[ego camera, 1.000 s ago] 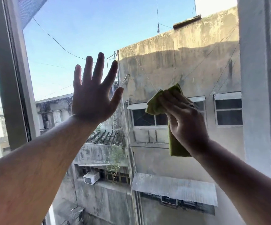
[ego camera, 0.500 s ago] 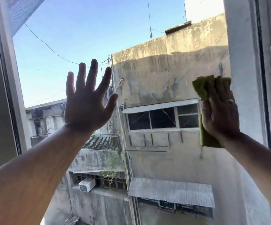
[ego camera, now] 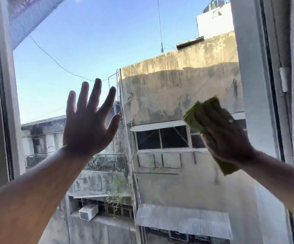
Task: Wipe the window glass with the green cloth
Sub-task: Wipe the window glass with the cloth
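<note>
1. A stained concrete building (ego camera: 177, 81) is seen at one o'clock.
2. An air conditioner unit (ego camera: 88, 211) is mounted at seven o'clock.
3. A metal awning (ego camera: 183, 220) is fixed at five o'clock.
4. A railed balcony (ego camera: 105, 162) is seen near centre.

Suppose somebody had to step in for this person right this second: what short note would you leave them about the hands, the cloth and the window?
Left hand: open, fingers spread, palm flat toward the window glass, holding nothing.
Right hand: pressing the green cloth to the pane near the right window frame, at mid height. The cloth is bunched under the fingers, with one end hanging below the wrist.
Done: wiping is underway; how much glass is already clean cannot be told.
Left: judging by the cloth's position, probably the upper pane, the left side and the bottom.
</note>
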